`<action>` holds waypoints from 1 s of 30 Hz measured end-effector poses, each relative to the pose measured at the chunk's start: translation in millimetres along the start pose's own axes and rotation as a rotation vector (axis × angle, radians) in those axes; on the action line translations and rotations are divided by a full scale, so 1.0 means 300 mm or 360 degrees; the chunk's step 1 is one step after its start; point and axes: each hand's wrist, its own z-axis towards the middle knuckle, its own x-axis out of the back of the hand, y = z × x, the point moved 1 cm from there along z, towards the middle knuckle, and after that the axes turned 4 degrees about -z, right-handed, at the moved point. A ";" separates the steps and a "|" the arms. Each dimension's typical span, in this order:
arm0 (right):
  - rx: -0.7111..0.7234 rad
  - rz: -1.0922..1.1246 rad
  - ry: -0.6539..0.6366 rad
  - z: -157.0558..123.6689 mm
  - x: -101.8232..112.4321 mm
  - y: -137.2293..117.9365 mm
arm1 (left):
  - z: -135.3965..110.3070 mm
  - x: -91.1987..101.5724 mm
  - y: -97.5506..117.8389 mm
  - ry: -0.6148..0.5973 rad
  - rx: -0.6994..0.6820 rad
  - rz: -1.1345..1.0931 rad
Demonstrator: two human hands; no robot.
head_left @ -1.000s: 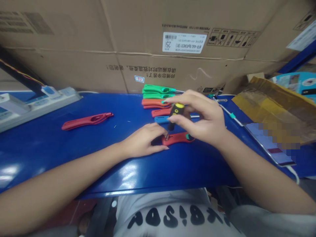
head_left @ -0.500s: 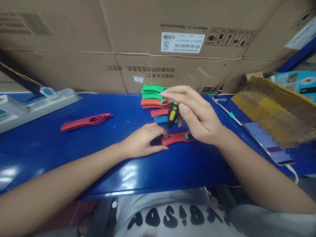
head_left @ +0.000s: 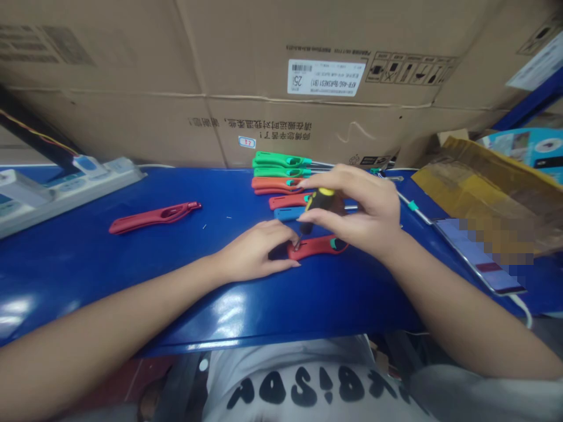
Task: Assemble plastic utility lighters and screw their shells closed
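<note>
A red plastic handle (head_left: 317, 247) with a teal button lies on the blue table (head_left: 132, 264). My left hand (head_left: 253, 251) presses down on its left end, fingers curled over it. My right hand (head_left: 356, 211) pinches a small screwdriver (head_left: 317, 205) with a black and yellow grip, held nearly upright. The screwdriver's tip rests on the left end of the red handle, right by my left fingertips.
Behind my hands lies a row of green, red and blue handles (head_left: 281, 173). Another red handle (head_left: 153, 215) lies apart at the left. Large cardboard boxes (head_left: 220, 88) wall off the back. A white power strip (head_left: 65, 181) is far left; a phone (head_left: 481, 255) and a cable lie at the right.
My right fingers have closed back round the screwdriver's grip after being spread half a second ago, turning it. My left hand and the red handle have stayed put.
</note>
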 end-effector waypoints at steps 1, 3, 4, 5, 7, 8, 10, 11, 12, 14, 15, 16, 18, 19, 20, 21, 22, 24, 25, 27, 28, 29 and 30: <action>0.0047 -0.0078 0.0033 -0.002 0.000 0.000 | 0.000 0.000 0.000 0.0004 -0.0002 -0.0002; 0.0003 -0.0059 -0.0005 -0.005 -0.006 -0.002 | 0.000 -0.001 -0.001 -0.0011 0.0000 0.0003; -0.0073 0.0026 -0.0045 -0.006 -0.011 -0.003 | -0.001 -0.002 -0.002 -0.0020 0.0000 0.0009; -0.0148 0.0122 -0.0068 -0.006 -0.015 -0.004 | -0.001 -0.003 -0.002 -0.0024 -0.0004 0.0019; -0.0180 0.0203 -0.0024 -0.006 -0.021 -0.007 | -0.002 -0.003 -0.003 0.0001 -0.0028 0.0043; -0.0114 0.0162 0.0034 -0.005 -0.022 -0.008 | -0.003 -0.004 -0.003 0.0024 -0.0045 0.0054; 0.0063 0.0013 0.0119 -0.005 -0.019 -0.010 | -0.003 -0.004 -0.004 0.0061 -0.0068 0.0069; 0.0105 -0.0033 0.0109 -0.004 -0.018 -0.010 | -0.003 -0.004 -0.004 0.0061 -0.0067 0.0071; 0.0094 -0.0032 0.0055 -0.003 -0.016 -0.010 | -0.003 -0.005 -0.004 0.0047 -0.0058 0.0069; -0.0025 0.0091 -0.0104 0.000 -0.015 -0.008 | -0.004 -0.006 -0.005 0.0005 -0.0032 0.0064; -0.0080 0.0160 -0.0152 0.002 -0.014 -0.008 | -0.004 -0.006 -0.006 -0.0008 -0.0024 0.0063; -0.0101 0.0198 -0.0160 0.003 -0.013 -0.008 | -0.005 -0.007 -0.006 -0.0007 -0.0022 0.0064; -0.0029 0.0151 -0.0093 0.005 -0.009 -0.008 | -0.006 -0.007 -0.007 0.0034 -0.0034 0.0063; 0.0027 0.0089 -0.0049 0.005 -0.007 -0.009 | -0.006 -0.006 -0.006 0.0051 -0.0039 0.0057; 0.0060 0.0034 -0.0021 0.004 -0.006 -0.009 | -0.005 -0.006 -0.006 0.0057 -0.0039 0.0052; 0.0065 0.0012 -0.0024 0.004 -0.005 -0.008 | -0.004 -0.005 -0.005 0.0048 -0.0033 0.0048; 0.0032 0.0036 -0.0053 0.003 -0.006 -0.007 | -0.003 -0.004 -0.004 0.0026 -0.0022 0.0043; -0.0095 0.0173 -0.0158 0.003 -0.007 -0.004 | -0.001 -0.003 -0.002 -0.0012 -0.0001 0.0036; -0.0144 0.0237 -0.0197 0.004 -0.007 -0.001 | 0.000 -0.003 -0.002 -0.0022 0.0005 0.0027; -0.0144 0.0250 -0.0174 0.006 -0.006 0.004 | 0.000 -0.003 -0.002 -0.0009 -0.0010 0.0004; -0.0099 0.0203 -0.0123 0.007 -0.005 0.006 | 0.000 -0.003 -0.002 0.0010 -0.0022 0.0002; -0.0034 0.0146 -0.0075 0.007 -0.004 0.007 | -0.001 -0.003 -0.003 0.0031 -0.0032 0.0009; 0.0024 0.0100 -0.0045 0.007 -0.004 0.007 | -0.002 -0.004 -0.003 0.0046 -0.0037 0.0023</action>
